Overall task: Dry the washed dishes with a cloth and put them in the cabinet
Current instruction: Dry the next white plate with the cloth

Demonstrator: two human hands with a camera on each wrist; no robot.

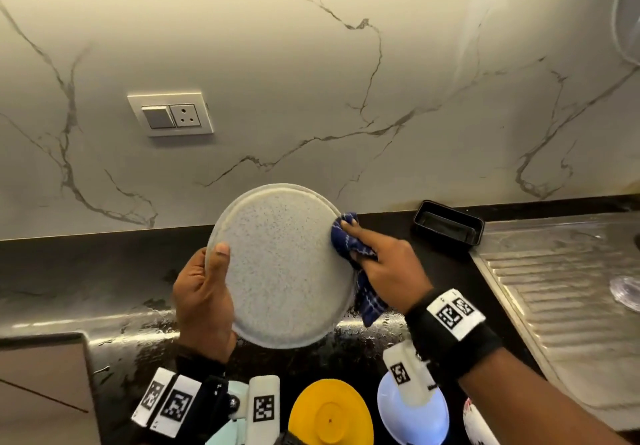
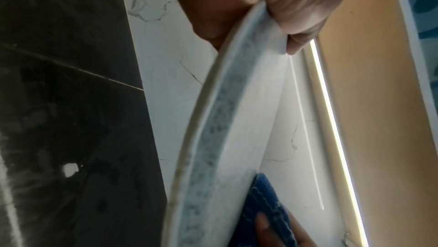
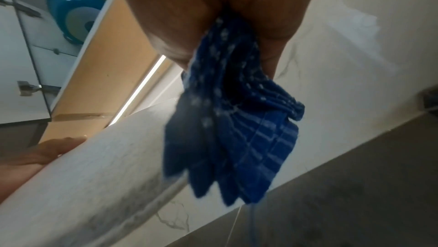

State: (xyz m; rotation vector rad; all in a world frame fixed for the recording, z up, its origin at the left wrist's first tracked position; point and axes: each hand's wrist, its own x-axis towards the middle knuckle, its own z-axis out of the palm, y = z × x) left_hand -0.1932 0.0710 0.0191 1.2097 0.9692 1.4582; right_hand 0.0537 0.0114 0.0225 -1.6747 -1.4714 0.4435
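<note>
Plate (image 1: 282, 268), grey and speckled, was held tilted above the black table (image 1: 86, 271), back toward me. My left hand (image 1: 202, 300) gripped its rim at nine o'clock, thumb on the back. My right hand (image 1: 384, 264) pinched the blue checked cloth (image 1: 360, 271) over the rim at three o'clock. To dry well, I judged I should work the cloth around the edge, turning the plate and keeping the left grip firm, since wet glaze slips.
</note>
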